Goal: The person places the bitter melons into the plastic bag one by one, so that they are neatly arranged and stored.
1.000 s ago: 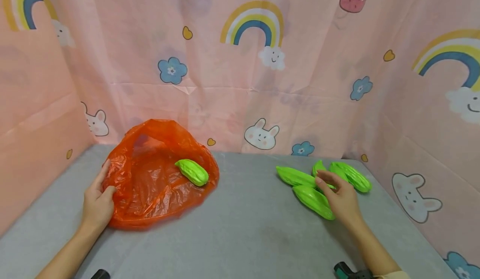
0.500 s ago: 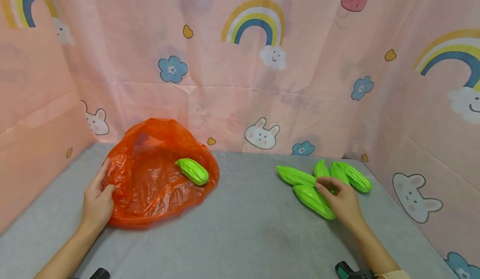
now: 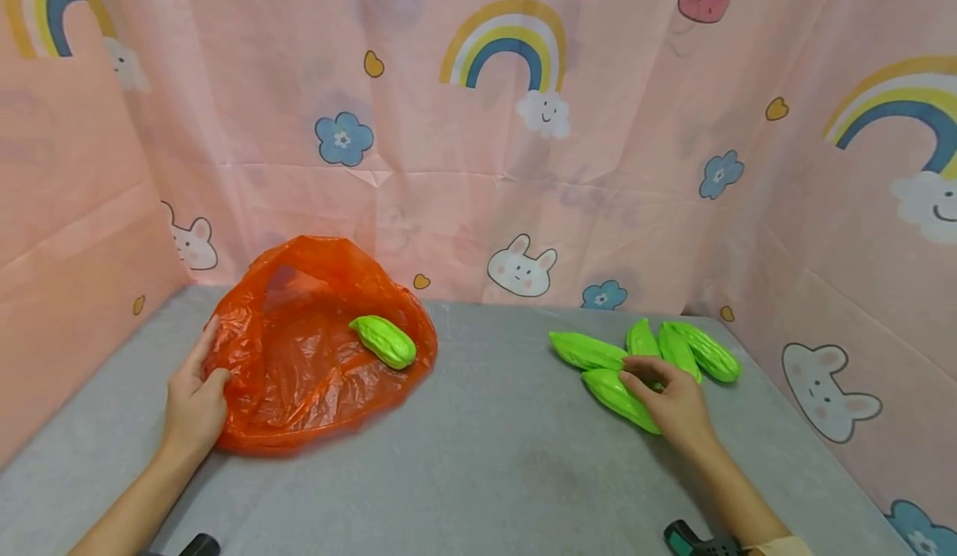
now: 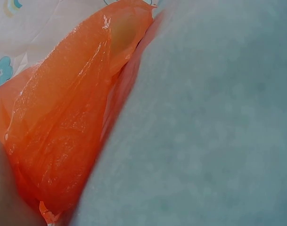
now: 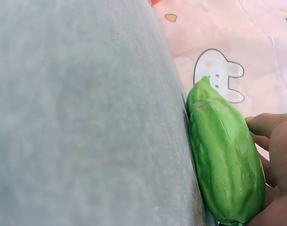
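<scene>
On the left, my left hand (image 3: 193, 402) holds the side of an orange plastic bag (image 3: 299, 423), thumb in front and the other fingers partly hidden by the film. The bag's mouth faces me, and one bright green bitter melon (image 3: 385, 342) lies inside. At the right, my right hand (image 3: 676, 406) is over a group of bitter melons, its thumb and index finger bent close together. The thumb lies against the front bitter melon (image 5: 228, 160); behind it is the left one (image 3: 586, 351). Whether the fingers pinch either melon is hidden.
Several more bitter melons (image 3: 703, 350) lie just behind the right hand. A grey table surface (image 3: 493, 440) stretches between the bag and the melons. Pink printed cloth (image 3: 449, 207) walls the back and both sides.
My right hand has shifted slightly left and down among the melons, uncovering more of those behind it. The left hand, the bag and the melon in it have stayed put.
</scene>
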`<state>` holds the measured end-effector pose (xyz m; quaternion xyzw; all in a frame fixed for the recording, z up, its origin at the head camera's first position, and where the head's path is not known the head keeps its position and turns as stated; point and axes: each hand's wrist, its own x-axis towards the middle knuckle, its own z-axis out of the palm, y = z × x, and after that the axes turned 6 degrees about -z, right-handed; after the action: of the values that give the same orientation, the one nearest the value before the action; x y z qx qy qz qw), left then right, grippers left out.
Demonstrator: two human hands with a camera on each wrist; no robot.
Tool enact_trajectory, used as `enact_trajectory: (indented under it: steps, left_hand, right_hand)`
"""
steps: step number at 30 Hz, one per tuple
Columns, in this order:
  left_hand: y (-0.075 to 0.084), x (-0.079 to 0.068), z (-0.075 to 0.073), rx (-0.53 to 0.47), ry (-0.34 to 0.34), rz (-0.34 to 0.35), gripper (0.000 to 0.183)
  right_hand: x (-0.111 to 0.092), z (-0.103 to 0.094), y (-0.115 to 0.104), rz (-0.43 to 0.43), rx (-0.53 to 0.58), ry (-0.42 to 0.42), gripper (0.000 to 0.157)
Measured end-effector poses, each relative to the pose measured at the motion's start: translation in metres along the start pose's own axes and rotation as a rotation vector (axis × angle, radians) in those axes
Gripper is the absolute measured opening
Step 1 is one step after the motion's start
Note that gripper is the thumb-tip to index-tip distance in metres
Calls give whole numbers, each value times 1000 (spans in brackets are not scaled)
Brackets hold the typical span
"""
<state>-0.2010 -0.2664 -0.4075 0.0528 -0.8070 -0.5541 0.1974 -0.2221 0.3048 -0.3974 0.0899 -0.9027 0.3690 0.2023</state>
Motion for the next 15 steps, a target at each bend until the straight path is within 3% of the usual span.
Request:
enact_trajectory:
  steps: [9, 15]
  left_hand:
    - [0, 0, 0, -15, -4, 1, 68]
    - [1, 0, 0, -23, -5, -10, 68]
  right_hand:
    - [-2, 4, 2, -36, -17, -11, 26]
    - [0, 5, 0, -30, -93, -61, 35]
